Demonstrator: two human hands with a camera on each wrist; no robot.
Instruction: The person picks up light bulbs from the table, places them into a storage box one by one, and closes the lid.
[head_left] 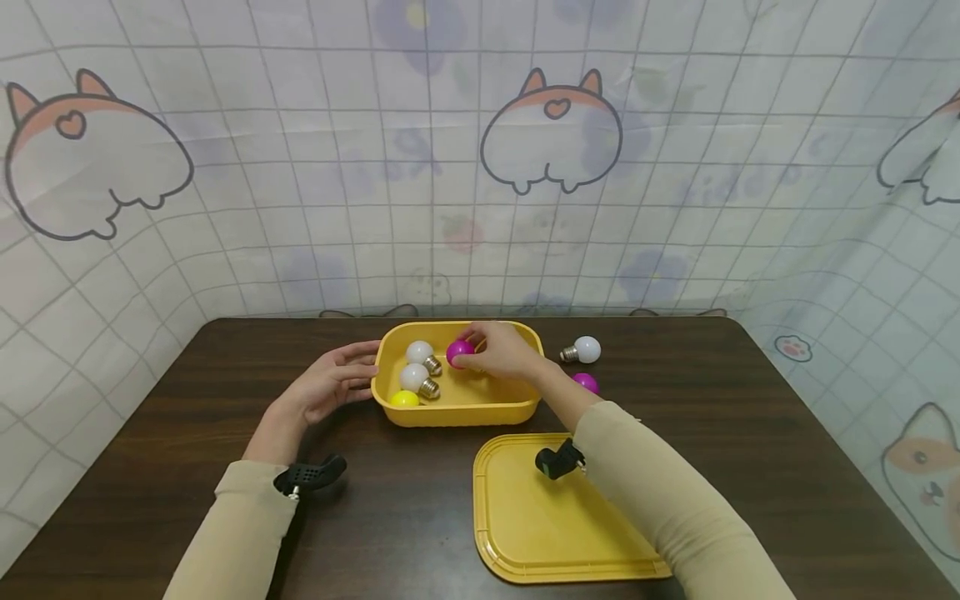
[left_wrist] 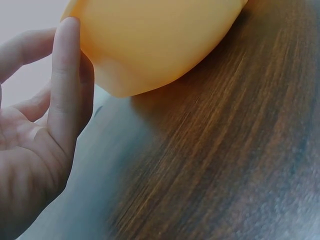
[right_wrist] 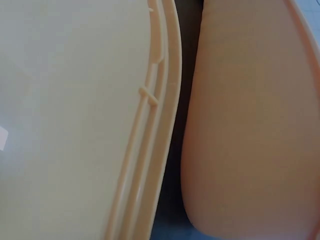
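A yellow plastic box [head_left: 453, 414] stands near the back of the table. My left hand [head_left: 336, 379] touches its left end with fairly straight fingers; in the left wrist view a fingertip [left_wrist: 70, 30] lies against the outer wall. Inside the box, my right hand [head_left: 498, 350] pinches a magenta light bulb [head_left: 459, 353] between thumb and fingers, its base hidden by the hand. To its left lie two white bulbs, one farther back [head_left: 419, 352] and one nearer [head_left: 413, 377], both with metal screw bases. A round yellow bulb top [head_left: 404, 399] shows at the front left corner.
A flat yellow lid [head_left: 540, 533] lies in front of the box, partly under the right forearm. Right of the box are a white bulb [head_left: 588, 349] and a magenta bulb [head_left: 586, 382], partly hidden by the arm. A patterned cloth [head_left: 315, 208] hangs behind the dark wooden table [head_left: 390, 517].
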